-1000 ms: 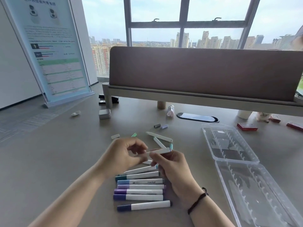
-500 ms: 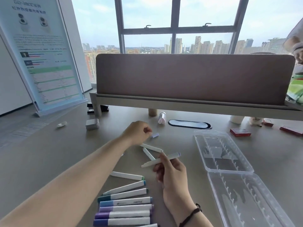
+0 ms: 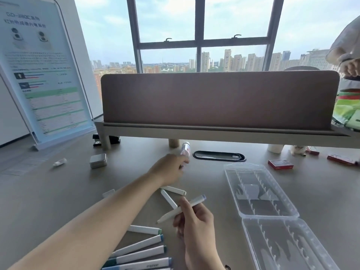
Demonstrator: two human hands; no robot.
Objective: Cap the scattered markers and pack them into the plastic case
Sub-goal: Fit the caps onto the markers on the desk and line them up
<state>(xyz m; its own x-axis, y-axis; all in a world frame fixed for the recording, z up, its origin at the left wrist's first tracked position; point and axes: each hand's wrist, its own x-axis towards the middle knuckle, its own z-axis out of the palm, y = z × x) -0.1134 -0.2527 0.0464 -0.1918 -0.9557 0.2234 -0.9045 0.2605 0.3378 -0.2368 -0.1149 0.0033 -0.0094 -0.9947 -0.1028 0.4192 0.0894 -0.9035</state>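
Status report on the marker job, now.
Right hand pinching uncapped marker. Left hand reaching far across desk, fingers hidden. Plastic case open, no markers inside. Nothing blocking.

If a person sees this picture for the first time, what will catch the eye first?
Probably the left hand reaching far across the desk, while the right hand holds a white marker nearer the camera. Next, the open, empty plastic case on the right and the row of capped markers at the bottom.

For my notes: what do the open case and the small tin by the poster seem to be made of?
Case: clear hard plastic, glossy; the table shows through it and its ribs look moulded. Tin: probably metal, with a dull silver sheen and rounded corners, though painted plastic is possible.
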